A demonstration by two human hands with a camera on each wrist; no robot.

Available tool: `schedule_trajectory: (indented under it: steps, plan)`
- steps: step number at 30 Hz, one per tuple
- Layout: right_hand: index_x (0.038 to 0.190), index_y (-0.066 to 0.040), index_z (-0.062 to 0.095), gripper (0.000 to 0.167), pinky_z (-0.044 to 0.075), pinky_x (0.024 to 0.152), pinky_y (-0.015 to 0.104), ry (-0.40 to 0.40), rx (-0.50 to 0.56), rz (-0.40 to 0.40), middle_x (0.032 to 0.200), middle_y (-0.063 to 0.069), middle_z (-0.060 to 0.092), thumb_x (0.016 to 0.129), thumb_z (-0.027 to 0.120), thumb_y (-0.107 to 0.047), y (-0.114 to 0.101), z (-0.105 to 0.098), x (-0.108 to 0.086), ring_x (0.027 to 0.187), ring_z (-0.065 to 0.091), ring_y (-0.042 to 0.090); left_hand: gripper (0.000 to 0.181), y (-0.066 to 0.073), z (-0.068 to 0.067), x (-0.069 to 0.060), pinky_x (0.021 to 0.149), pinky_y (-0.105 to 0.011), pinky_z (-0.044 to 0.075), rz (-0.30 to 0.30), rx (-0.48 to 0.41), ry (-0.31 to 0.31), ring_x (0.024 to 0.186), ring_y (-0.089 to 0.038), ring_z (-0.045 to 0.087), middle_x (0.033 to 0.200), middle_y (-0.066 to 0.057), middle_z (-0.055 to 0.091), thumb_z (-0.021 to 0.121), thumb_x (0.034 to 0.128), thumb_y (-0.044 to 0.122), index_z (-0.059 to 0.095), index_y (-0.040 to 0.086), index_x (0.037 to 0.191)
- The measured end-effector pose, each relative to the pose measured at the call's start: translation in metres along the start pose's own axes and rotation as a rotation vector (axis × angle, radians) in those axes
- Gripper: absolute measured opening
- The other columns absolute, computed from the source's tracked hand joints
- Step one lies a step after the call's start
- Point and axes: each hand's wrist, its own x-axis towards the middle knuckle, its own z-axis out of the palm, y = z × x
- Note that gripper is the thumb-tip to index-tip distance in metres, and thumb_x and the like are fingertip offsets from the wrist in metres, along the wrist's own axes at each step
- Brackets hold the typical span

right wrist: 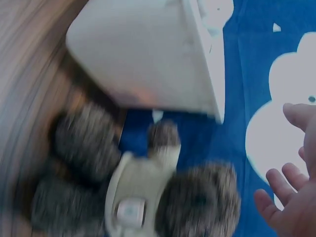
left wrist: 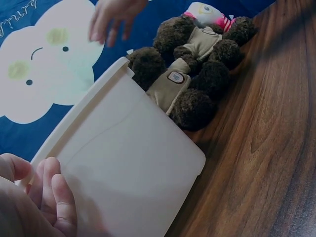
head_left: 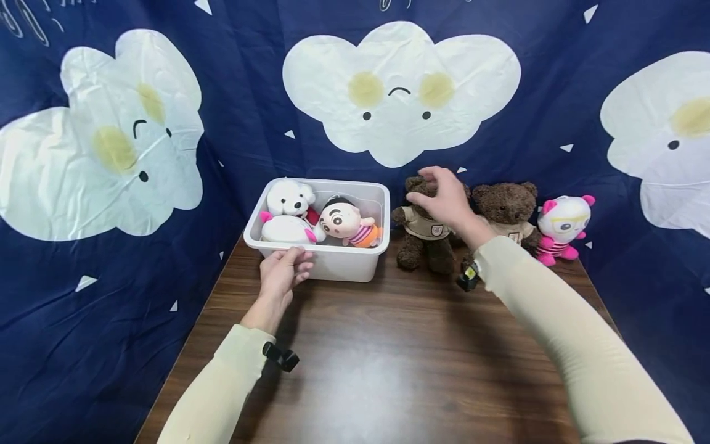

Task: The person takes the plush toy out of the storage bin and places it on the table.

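Observation:
My left hand (head_left: 279, 271) grips the front rim of a white plastic bin (head_left: 346, 265), thumb on top and fingers outside; the left wrist view shows the pinch. Inside the bin lie a white plush dog (head_left: 285, 196), a white plush with pink tips (head_left: 284, 229) and a boy doll (head_left: 339, 221) in a striped shirt. With fingers spread and nothing held, my right hand (head_left: 446, 198) hovers in front of the nearer brown teddy bear (head_left: 424, 228), hiding part of its head. That bear, blurred in the right wrist view, wears a beige shirt with a badge.
Right of that bear sits a second brown teddy bear (head_left: 506, 206), then a white and pink plush panda (head_left: 564, 222) with yellow glasses. All stand along the back of the wooden table (head_left: 377, 345), against a blue cloth (head_left: 244, 123) with white clouds.

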Motion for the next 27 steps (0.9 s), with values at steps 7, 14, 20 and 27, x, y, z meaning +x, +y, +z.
schedule_trajectory:
  steps: [7, 14, 20, 27]
  plan:
    - [0.143, -0.012, 0.055, 0.062, 0.051, 0.104, 0.047, -0.142, 0.07, -0.047, 0.14, 0.013, 0.055, 0.09, 0.079, -0.034, -0.034, 0.051, 0.023, 0.126, 0.057, 0.031, 0.014, -0.003, 0.001, -0.002, 0.051, -0.017, 0.057, -0.019, -0.002, -0.006, 0.06, -0.007, 0.07, 0.082, 0.0, 0.079, 0.066, 0.0949, 0.014, 0.056, 0.007, 0.101]
    - [0.143, -0.007, 0.054, 0.064, 0.048, 0.11, 0.045, -0.358, 0.004, -0.116, 0.144, 0.017, 0.057, 0.09, 0.078, -0.036, -0.053, 0.094, 0.049, 0.132, 0.055, 0.034, 0.013, -0.001, -0.002, -0.001, 0.051, -0.017, 0.057, -0.009, 0.014, 0.006, 0.06, -0.006, 0.07, 0.081, 0.001, 0.078, 0.066, 0.0951, 0.014, 0.058, 0.007, 0.102]
    - [0.142, -0.006, 0.056, 0.063, 0.045, 0.114, 0.04, -0.427, -0.08, -0.129, 0.143, 0.015, 0.061, 0.089, 0.08, -0.029, -0.059, 0.122, 0.062, 0.133, 0.056, 0.029, 0.015, -0.001, -0.002, 0.0, 0.052, -0.017, 0.057, -0.017, 0.006, 0.006, 0.06, -0.006, 0.07, 0.081, 0.001, 0.078, 0.067, 0.0956, 0.015, 0.057, 0.006, 0.103]
    - [0.144, -0.01, 0.055, 0.068, 0.041, 0.117, 0.036, -0.452, -0.248, -0.133, 0.145, 0.01, 0.06, 0.087, 0.081, -0.035, -0.061, 0.144, 0.069, 0.137, 0.052, 0.026, 0.014, 0.001, 0.0, -0.001, 0.051, -0.017, 0.057, -0.007, 0.009, 0.001, 0.059, -0.006, 0.07, 0.079, 0.002, 0.078, 0.067, 0.0958, 0.015, 0.057, 0.007, 0.103]
